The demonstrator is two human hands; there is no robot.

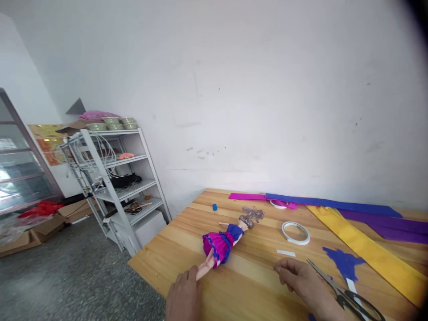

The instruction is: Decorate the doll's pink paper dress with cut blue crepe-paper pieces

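Note:
A doll [233,232] with greyish-brown hair lies on its back across the wooden table. It wears a blue top and a frilled magenta skirt [219,243] with blue trim. My left hand [183,292] closes around the doll's lower legs near the table's front edge; the feet are hidden. My right hand [297,278] rests above the table with loosely curled fingers, thumb apart from fingertips, and nothing visible in it. Beside it, to the right, lie black-handled scissors [346,296] and a cut scrap of blue crepe paper [344,263]. A small white strip [286,253] lies just beyond my right fingers.
A white tape roll [296,233] lies mid-table on the wooden table [180,240]. Farther back are a small blue cap-like piece [214,207] and blue [334,203], magenta [249,196], yellow [368,254] and purple strips [394,225]. Left stands a metal shelf [127,191].

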